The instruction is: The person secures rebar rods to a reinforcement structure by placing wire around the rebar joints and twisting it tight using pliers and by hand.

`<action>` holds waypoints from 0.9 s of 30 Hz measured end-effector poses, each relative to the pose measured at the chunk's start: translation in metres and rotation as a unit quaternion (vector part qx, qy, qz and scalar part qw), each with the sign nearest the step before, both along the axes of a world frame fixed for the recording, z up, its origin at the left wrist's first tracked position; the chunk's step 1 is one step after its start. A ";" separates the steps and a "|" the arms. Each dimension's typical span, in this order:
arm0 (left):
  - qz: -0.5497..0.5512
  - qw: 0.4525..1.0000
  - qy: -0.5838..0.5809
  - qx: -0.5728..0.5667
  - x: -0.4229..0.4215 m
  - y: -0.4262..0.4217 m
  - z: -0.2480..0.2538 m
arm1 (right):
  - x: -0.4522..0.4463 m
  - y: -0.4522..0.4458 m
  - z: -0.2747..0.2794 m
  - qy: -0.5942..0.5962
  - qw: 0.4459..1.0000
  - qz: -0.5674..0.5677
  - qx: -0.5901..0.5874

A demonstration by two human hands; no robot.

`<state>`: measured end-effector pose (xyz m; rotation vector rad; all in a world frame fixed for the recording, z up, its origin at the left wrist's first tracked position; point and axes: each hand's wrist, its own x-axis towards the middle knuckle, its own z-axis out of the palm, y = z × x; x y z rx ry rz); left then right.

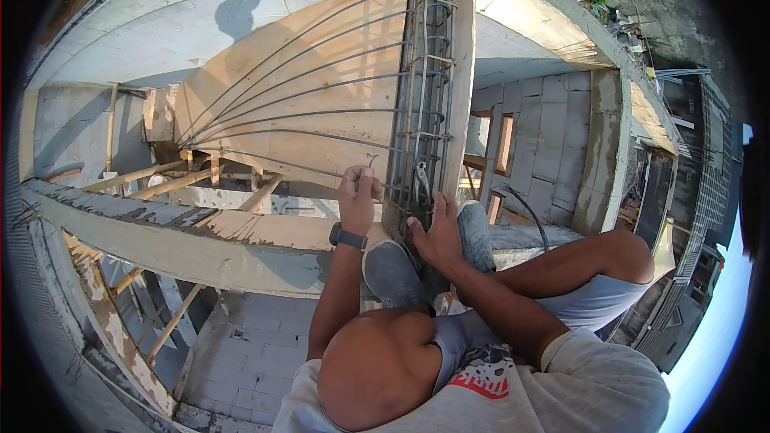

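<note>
My left hand [360, 190], with a dark watch [347, 236] on the wrist, is raised over the wooden formwork board [305, 124]. Its fingers are pinched on a thin bent wire [371, 159]. My right hand [436, 234] is beside the steel rebar cage [425, 64], its fingers partly curled by the bars; whether it grips anything is too small to tell. A pair of metal pliers [421, 180] lies on the cage just above my right hand. Long thin rebars [321, 112] fan out leftward from the cage across the board.
My boots [393, 273] rest on either side of the beam below the cage. A concrete beam [265, 256] runs left. Grey block walls [541, 136] and deep openings lie on both sides, with wooden props [172, 184] at left. A dark cable [529, 208] curves at right.
</note>
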<state>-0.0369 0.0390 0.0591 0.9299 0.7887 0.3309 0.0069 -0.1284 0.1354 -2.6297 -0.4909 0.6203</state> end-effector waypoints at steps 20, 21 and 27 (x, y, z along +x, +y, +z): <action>0.035 0.984 -0.061 -0.166 0.008 0.014 0.033 | 0.031 0.048 0.012 0.172 0.974 0.048 0.136; 0.029 0.975 -0.075 -0.206 0.007 0.017 0.032 | 0.033 0.047 0.016 0.152 0.978 0.062 0.128; 0.009 0.921 -0.156 -0.357 0.009 0.031 0.037 | 0.072 0.050 0.040 0.117 0.974 0.188 0.052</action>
